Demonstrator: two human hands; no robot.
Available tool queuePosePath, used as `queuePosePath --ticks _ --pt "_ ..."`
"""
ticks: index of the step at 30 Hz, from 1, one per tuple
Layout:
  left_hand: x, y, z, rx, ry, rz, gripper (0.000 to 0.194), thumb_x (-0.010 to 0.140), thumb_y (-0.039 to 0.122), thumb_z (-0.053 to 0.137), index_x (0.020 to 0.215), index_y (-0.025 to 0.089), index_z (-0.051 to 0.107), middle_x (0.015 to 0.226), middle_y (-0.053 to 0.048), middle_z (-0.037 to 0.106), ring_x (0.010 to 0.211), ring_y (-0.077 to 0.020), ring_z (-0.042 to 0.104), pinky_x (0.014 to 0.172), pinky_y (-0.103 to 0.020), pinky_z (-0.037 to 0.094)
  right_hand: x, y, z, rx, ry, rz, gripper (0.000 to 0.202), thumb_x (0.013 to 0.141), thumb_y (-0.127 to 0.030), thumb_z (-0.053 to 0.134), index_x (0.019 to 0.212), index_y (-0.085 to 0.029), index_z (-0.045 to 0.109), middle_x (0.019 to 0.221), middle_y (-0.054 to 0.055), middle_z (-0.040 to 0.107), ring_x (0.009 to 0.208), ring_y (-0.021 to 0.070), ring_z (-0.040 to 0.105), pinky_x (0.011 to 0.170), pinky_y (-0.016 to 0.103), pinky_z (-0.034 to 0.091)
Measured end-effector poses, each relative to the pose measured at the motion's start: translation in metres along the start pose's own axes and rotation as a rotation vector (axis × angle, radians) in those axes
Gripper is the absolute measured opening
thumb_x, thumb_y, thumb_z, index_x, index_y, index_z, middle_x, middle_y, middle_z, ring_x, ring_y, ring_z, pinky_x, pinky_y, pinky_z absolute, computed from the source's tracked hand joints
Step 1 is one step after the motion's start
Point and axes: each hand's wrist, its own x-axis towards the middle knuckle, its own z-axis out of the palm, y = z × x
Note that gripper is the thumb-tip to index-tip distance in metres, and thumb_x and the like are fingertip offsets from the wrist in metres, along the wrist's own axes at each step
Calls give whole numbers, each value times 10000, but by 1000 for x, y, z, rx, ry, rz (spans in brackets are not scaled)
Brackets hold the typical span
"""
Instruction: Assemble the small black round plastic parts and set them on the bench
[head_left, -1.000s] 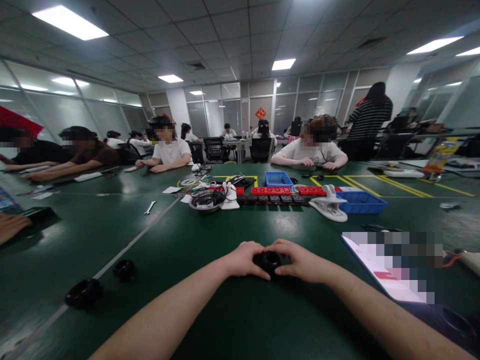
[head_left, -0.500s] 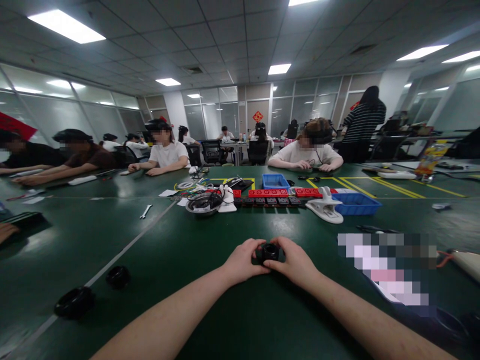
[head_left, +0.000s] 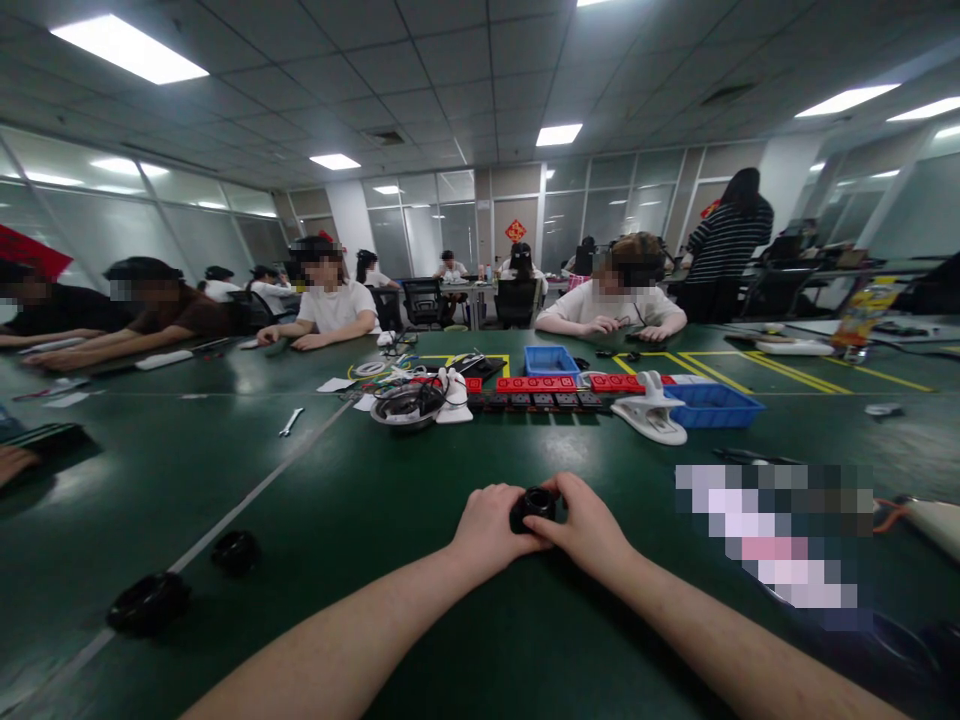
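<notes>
Between my hands a small, glossy black ring-shaped piece (head_left: pixel 534 508) stands just above or on the green table, its round opening facing up and toward me. My left hand (head_left: pixel 491 525) wraps its left side, with the thumb along the front and the other fingers curled behind. From the right, my right hand (head_left: pixel 589 525) pinches it, thumb on the near face and index finger at the far rim. Its exact kind cannot be made out. Two more black ring-like pieces lie to the left, a larger one (head_left: pixel 148 603) and a smaller one (head_left: pixel 235 551).
Ahead lie a metal bowl (head_left: pixel 407 408) of cables, a white clamp (head_left: pixel 651 410), a row of red blocks (head_left: pixel 536 384) and blue trays (head_left: pixel 712 405). An open-ended wrench (head_left: pixel 292 422) rests left. A blurred-out item (head_left: pixel 772 540) lies right. Several people sit around.
My left hand's fingers have closed in farther around the left side of the black piece. The piece has shifted slightly left, and my right hand keeps its grip.
</notes>
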Motion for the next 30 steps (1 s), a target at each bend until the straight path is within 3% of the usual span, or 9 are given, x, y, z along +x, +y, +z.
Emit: queuePosePath --ticks 8,14,17,23,30 --pt "2 -4 5 35 11 0 303 600 427 583 802 201 567 771 -5 580 736 -180 514 662 -271 364 -2 -3 3 7 2 -15 256 606 -355 623 759 -190 499 759 11 511 720 163 489 622 276 379" --pt "9 -14 0 -52 -95 69 334 591 434 588 811 182 577 770 -8 569 710 -163 515 611 -236 367 1 -4 -6 47 -97 -78 272 624 -306 619 859 -194 542 858 31 531 834 187 482 738 319 378" --pt "12 -19 -6 -130 -179 117 367 592 444 587 835 169 574 786 -8 560 694 -146 514 579 -214 367 4 -5 -13 76 -188 -124 324 653 -268 600 964 -208 535 933 41 529 895 195 468 795 333 362" --pt "12 -21 -16 -172 -307 196 391 566 429 620 854 167 581 776 -2 564 720 -152 527 606 -212 379 11 -9 -34 196 -517 -288 386 696 -198 553 1078 -216 497 1020 44 504 948 188 462 857 330 346" --pt "9 -19 -20 -283 -399 222 412 574 381 638 930 185 569 840 -2 566 780 -157 531 668 -225 388 10 -9 -40 232 -613 -248 428 683 -199 559 1103 -227 481 1025 37 490 932 182 469 843 325 356"
